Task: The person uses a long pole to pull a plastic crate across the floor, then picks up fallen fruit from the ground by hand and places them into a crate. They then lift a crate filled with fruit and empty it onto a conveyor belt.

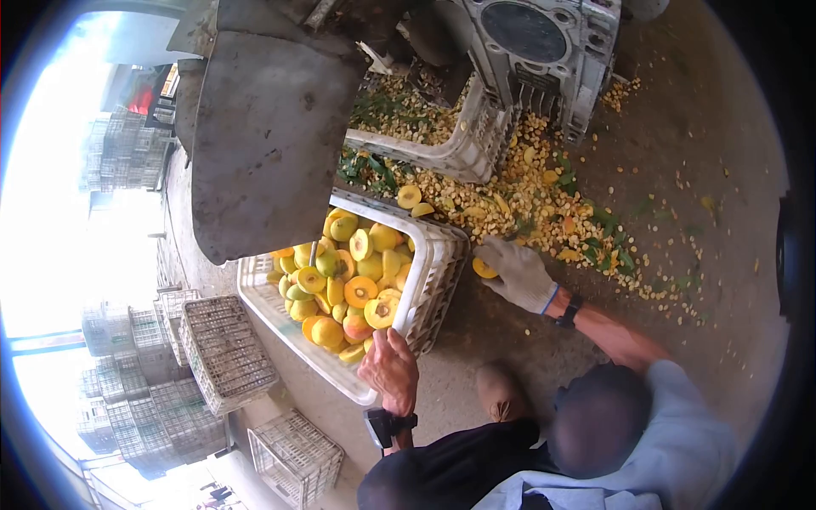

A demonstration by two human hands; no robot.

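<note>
A white plastic crate (310, 374) full of yellow peaches and cut peach halves (359, 291) stands in front of me. My left hand (391, 371), bare and with a device strapped to its wrist, curls over the crate's near rim beside the fruit. Outside the crate, low over the floor, my right hand (516, 274) wears a pale glove and a dark wristband. Its fingers close on a peach half (484, 269), whose cut orange face shows. Two more peach pieces (410, 197) lie near the crate's far corner.
A metal chute (272, 144) overhangs the crate, with machine housing (544, 51) beyond. Another crate (476, 153) holds pits and leaves. Spilled pits (544, 191) cover the floor beside it. Stacked crates (225, 348) stand at left; my shoe (501, 393) is below.
</note>
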